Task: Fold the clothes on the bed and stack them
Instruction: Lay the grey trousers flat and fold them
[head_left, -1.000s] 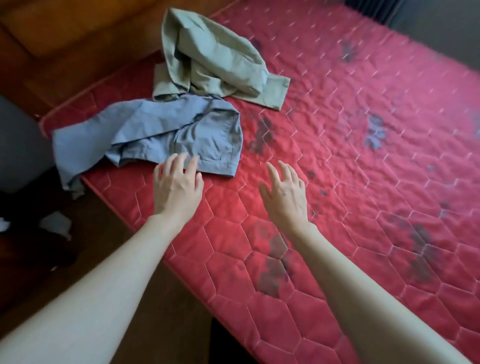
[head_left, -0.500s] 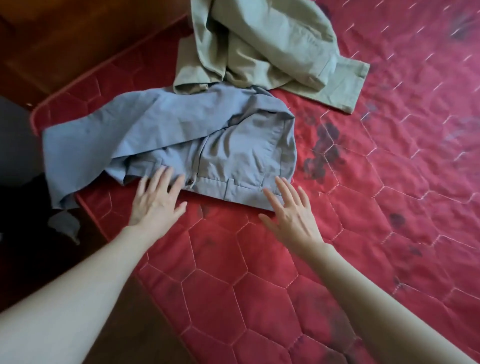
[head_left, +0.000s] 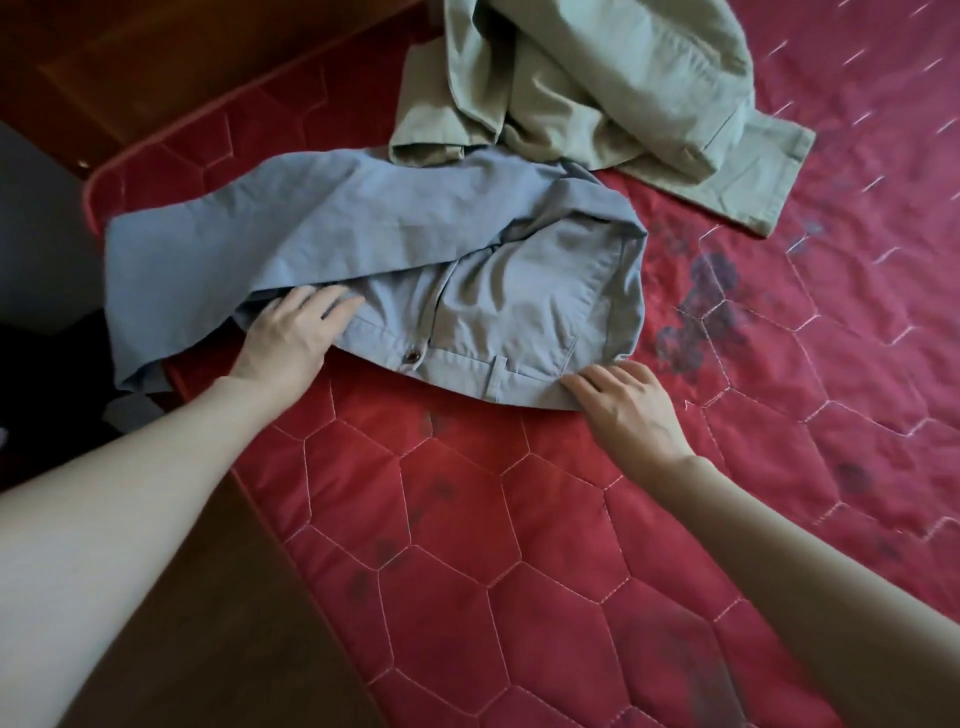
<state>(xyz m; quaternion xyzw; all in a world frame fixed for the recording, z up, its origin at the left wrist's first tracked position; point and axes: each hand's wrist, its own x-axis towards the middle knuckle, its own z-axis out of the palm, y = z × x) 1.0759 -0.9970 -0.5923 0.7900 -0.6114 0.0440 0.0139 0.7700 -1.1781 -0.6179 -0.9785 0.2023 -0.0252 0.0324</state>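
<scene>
Red quilted mattress (head_left: 519, 571) with hexagon stitching and dark blotches, filling most of the view; brown wooden flooring (head_left: 171, 613) along its near-left edge, a wooden panel beyond its far-left corner. Left hand (head_left: 291, 338): arm extended from lower left, palm down, fingers reaching onto the left end of the waistband of the crumpled grey-blue cotton trousers (head_left: 389, 249); the fingertips seem tucked into a fold, though whether they pinch the cloth or merely press it cannot be told. Right hand (head_left: 628, 402): arm extended from lower right, fingers curled at the waistband's right end, apparently pinching its hem. The trousers lie near the mattress's far-left corner, waistband and brown button (head_left: 413, 356) nearest, between the two hands, one leg trailing left over the edge. Rumpled khaki-green cotton trousers (head_left: 597, 88) lie just behind, touching the grey-blue pair.
</scene>
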